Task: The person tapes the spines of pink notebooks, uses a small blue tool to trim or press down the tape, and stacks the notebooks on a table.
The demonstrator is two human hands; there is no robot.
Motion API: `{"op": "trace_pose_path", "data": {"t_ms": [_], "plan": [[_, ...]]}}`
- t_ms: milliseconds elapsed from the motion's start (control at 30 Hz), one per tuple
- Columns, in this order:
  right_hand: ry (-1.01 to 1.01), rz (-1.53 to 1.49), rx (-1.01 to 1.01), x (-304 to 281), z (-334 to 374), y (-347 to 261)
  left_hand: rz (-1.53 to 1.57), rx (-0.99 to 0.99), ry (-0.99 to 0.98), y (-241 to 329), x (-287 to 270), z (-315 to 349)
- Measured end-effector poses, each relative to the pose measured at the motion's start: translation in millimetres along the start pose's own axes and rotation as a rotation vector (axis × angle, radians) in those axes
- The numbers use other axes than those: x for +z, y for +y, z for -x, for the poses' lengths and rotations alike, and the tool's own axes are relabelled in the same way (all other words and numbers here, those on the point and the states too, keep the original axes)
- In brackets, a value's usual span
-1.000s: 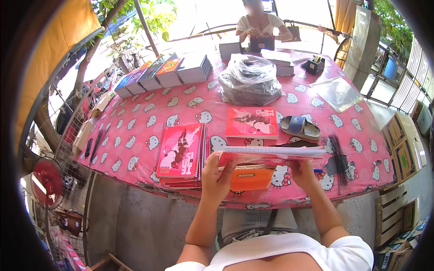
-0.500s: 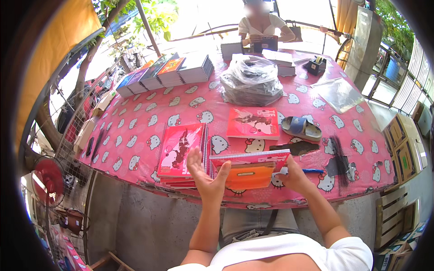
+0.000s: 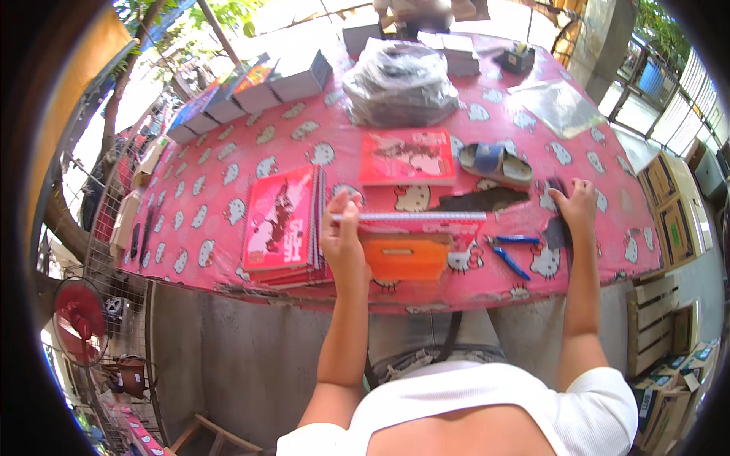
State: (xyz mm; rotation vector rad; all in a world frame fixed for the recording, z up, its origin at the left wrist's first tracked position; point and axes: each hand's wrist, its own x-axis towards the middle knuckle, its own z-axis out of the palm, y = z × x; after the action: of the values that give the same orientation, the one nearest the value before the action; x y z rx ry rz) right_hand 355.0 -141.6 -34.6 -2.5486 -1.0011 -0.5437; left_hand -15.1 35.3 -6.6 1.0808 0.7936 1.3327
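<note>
My left hand is closed on the left end of a pink-covered notebook that stands on its edge, its white edge facing up. Against the notebook's near side rests an orange block or holder. Out to the right, my right hand has its fingers bent around the top of some black binding coils; the fingertips are partly hidden and slightly blurred. Between my hands lie blue-handled pliers. A stack of red-pink spiral notebooks sits left of my left hand.
Farther in lie another pink notebook, a blue-grey slipper and a filled plastic bag. Rows of notebooks stand back left. A tape dispenser and clear plastic sheets are back right. Another person sits opposite.
My right hand has left the notebook's right end and moved right to the black coils. My left hand has gone from spread fingers to gripping the notebook. The view has tilted lower.
</note>
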Motion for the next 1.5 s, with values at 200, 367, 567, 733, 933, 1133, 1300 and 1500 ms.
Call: {"op": "trace_pose_path", "data": {"t_ms": [200,367,567,733,933,1133,1300,1500], "plan": [[-0.087,0.035,-0.032,32.4,-0.3,41.9,-0.129,0.285,0.178,-3.7,6.9,4.2],[-0.119,-0.007,0.036,11.9,-16.3,27.1,-0.901,0.887,0.026,29.4,35.3,32.9],[-0.136,-0.508,-0.112,-23.4,6.0,-35.3,-1.269,0.904,-0.436,12.2,66.8,43.7],[-0.403,-0.908,-0.341,-80.1,54.6,-109.1,-0.906,0.718,-0.572,14.1,63.6,38.1],[-0.146,-0.977,-0.406,-89.1,57.7,-129.5,-0.713,0.838,-0.494,14.7,68.9,34.1],[-0.227,-1.025,-0.432,-82.9,46.8,-131.5,-0.707,0.832,-0.478,8.7,66.1,37.5],[-0.307,-1.089,-0.502,-81.0,45.2,-136.9,-0.703,0.831,-0.474,10.3,67.0,37.6],[-0.413,-1.143,-0.533,-75.5,35.5,-134.1,-0.708,0.831,-0.455,8.6,67.1,39.9]]}}
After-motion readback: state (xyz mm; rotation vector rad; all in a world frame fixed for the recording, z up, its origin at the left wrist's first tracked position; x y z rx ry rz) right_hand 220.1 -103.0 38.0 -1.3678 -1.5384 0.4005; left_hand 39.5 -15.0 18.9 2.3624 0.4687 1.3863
